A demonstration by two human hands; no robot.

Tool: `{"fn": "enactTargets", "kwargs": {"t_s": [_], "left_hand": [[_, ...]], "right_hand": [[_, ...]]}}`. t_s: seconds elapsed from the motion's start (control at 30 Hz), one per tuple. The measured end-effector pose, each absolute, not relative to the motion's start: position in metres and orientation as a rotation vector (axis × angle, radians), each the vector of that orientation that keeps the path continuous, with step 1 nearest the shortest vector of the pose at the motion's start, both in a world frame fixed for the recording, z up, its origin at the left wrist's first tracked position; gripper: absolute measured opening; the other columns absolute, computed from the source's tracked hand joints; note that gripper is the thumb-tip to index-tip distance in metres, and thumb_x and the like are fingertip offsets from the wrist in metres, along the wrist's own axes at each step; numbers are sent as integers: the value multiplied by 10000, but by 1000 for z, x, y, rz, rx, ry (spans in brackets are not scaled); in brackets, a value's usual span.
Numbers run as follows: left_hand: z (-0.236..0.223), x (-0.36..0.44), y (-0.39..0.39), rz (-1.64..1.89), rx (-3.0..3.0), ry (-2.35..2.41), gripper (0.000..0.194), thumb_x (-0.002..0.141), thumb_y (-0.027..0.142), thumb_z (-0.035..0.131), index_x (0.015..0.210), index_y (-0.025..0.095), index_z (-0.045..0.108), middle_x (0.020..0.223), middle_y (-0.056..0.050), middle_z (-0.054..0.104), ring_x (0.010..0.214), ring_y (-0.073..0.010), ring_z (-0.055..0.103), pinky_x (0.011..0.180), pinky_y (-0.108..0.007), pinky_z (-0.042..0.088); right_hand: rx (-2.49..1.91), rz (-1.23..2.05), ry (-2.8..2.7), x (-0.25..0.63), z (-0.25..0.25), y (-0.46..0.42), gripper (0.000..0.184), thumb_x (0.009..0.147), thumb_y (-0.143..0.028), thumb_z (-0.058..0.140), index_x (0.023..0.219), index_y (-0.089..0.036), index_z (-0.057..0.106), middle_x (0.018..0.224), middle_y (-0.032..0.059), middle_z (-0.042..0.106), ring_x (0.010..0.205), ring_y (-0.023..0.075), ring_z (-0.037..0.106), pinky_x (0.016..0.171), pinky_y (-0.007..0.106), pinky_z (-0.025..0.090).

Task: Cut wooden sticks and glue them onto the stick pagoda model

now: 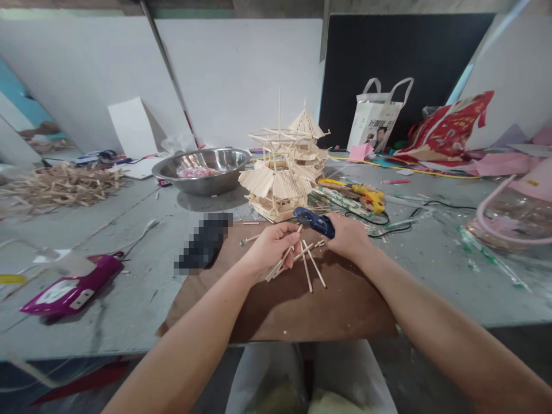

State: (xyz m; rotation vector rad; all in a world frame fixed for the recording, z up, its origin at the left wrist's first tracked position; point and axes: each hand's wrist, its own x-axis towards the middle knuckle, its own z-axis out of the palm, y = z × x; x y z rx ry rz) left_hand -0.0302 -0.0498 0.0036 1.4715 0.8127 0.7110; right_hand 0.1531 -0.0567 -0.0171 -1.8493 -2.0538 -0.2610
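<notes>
My left hand [271, 246] is closed, pinching a thin wooden stick [283, 259] above a brown sheet [276, 319]. My right hand [348, 237] wraps round a dark blue hand tool [318, 222], perhaps a cutter; its working end is hard to make out. The tool's tip is close to the upper end of the stick in my left fingers. Several loose sticks [318, 269] lie on the sheet below and between my hands. Just beyond stands a pagoda-like model [276, 183] built of pale wooden sticks, with tiered roofs and an upright stick at its top.
A metal bowl [202, 179] stands behind left, beside a heap of sticks [64, 184]. A purple power strip [73, 287] and a blurred-out dark object [204, 244] lie left. Yellow-handled tools [371, 197], a black cable [399, 228] and a paper bag [373, 123] are right.
</notes>
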Motion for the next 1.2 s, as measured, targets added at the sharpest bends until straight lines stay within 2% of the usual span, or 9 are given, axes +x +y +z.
{"fn": "enactTargets", "kwargs": {"t_s": [0.17, 0.33, 0.43, 0.63, 0.83, 0.93, 1.03, 1.13, 1.2], "left_hand": [[5, -30, -50, 665, 1496, 802, 225, 720, 313, 478, 854, 133, 477, 565, 27, 532, 313, -31, 445, 296, -136, 333], [4, -29, -52, 662, 1493, 787, 231, 721, 309, 478, 879, 141, 483, 560, 36, 522, 310, -28, 432, 296, -142, 312], [3, -29, -51, 754, 1472, 805, 218, 721, 310, 478, 867, 149, 490, 549, 43, 508, 299, -17, 394, 287, -138, 273], [1, -28, -48, 936, 1437, 885, 193, 701, 279, 510, 842, 147, 514, 508, 60, 436, 306, 7, 305, 298, -126, 196], [2, -28, -48, 979, 1476, 975, 224, 686, 277, 518, 856, 133, 536, 521, 57, 401, 333, 4, 284, 312, -130, 193], [3, -28, -48, 940, 1552, 1056, 260, 687, 308, 507, 863, 123, 554, 463, 69, 367, 327, -10, 285, 318, -138, 209], [2, -29, -48, 901, 1679, 1143, 313, 708, 351, 463, 900, 131, 574, 423, 59, 408, 336, -38, 333, 342, -153, 254], [0, -29, -48, 956, 1903, 1148, 281, 719, 315, 448, 880, 150, 608, 643, -11, 600, 561, -101, 513, 520, -195, 391], [-2, -28, -48, 921, 2053, 1080, 258, 731, 265, 432, 885, 173, 617, 807, -27, 633, 734, -135, 542, 660, -225, 403]], "right_hand": [[-1912, -266, -2036, 152, -15, -59, 270, 659, -313, 449, 899, -203, 506, 777, 48, 622, 722, 208, 566, 572, 265, 352], [-2066, -245, -1899, 156, -15, -54, 290, 690, -374, 429, 899, -198, 525, 737, 62, 625, 693, 213, 572, 561, 275, 354], [-2072, -275, -1890, 167, -17, -47, 352, 698, -412, 425, 950, -180, 509, 797, 80, 616, 730, 219, 566, 589, 287, 363], [-1861, -273, -2229, 184, -22, -39, 538, 656, -569, 415, 1005, -166, 480, 871, 93, 593, 807, 222, 535, 661, 301, 360], [-1816, -205, -2344, 184, -28, -39, 598, 642, -612, 401, 1016, -151, 478, 905, 111, 572, 843, 219, 514, 711, 305, 339], [-1818, -200, -2361, 181, -33, -37, 658, 631, -634, 390, 1041, -127, 477, 926, 135, 559, 860, 243, 501, 741, 333, 331], [-1759, -144, -2307, 178, -33, -35, 615, 664, -596, 390, 1036, -117, 497, 975, 151, 541, 909, 261, 475, 779, 361, 322], [-1563, -8, -2150, 172, -28, -39, 519, 735, -508, 366, 1054, -119, 489, 1013, 133, 533, 957, 232, 454, 819, 343, 316], [-1405, 179, -2030, 164, -23, -44, 454, 763, -454, 361, 1057, -130, 482, 952, 97, 562, 903, 186, 485, 795, 300, 345]]}}
